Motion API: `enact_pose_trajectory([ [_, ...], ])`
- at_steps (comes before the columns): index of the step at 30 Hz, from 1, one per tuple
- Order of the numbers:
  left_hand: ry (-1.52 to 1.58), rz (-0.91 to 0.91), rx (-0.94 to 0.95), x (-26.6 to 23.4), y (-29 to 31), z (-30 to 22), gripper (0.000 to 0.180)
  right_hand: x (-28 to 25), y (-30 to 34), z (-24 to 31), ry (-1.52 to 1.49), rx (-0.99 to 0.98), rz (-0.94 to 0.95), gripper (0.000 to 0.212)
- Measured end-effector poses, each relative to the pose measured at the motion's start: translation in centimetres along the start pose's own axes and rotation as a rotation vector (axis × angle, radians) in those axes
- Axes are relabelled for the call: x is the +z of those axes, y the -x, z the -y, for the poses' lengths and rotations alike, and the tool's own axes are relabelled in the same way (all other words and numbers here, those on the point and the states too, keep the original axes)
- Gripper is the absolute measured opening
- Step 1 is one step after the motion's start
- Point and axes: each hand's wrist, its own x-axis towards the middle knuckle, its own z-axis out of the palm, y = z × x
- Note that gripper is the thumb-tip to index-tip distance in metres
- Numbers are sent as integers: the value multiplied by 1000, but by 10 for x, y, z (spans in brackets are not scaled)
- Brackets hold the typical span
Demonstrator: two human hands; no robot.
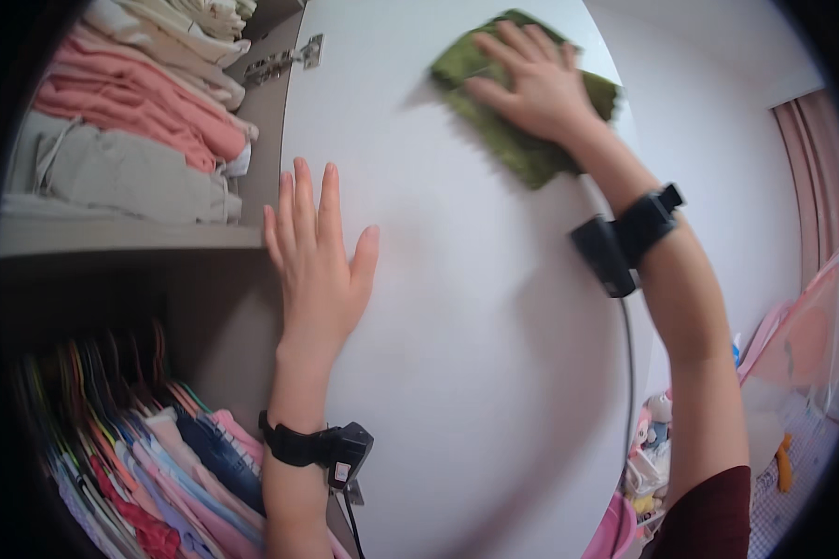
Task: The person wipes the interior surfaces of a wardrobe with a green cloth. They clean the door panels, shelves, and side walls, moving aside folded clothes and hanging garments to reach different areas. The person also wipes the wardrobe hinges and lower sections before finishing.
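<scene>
High on the white door (438, 373), the green cloth (513, 154) is pressed under the right hand (536, 88), its fingers spread flat. At the hinge side, the left hand (317, 265) is held out, fingers extended, nothing gripped. Beside it, the shelf (130, 236) is piled with folded clothes (140, 112); below, hanging garments (191, 466) are packed tight. A cable (630, 373) is trailed from the right wrist's black device (620, 244), across the door's edge.

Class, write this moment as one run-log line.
Left hand: open, hinge side of white door | Right hand: spread on green cloth against door | Nearby: folded clothes, hanging clothes
</scene>
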Motion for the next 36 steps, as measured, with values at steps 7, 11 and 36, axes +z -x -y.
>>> enact_pose_trajectory([
  [7, 141, 23, -26, -28, 62, -14, 67, -38, 119, -30, 81, 203, -51, 76],
  [11, 196, -3, -48, -35, 71, -13, 67, -41, 112, 1, 170, 259, -33, 75],
  [36, 283, 143, -220, -45, 140, -50, 63, -100, 222, 36, -51, 129, 7, 68],
])
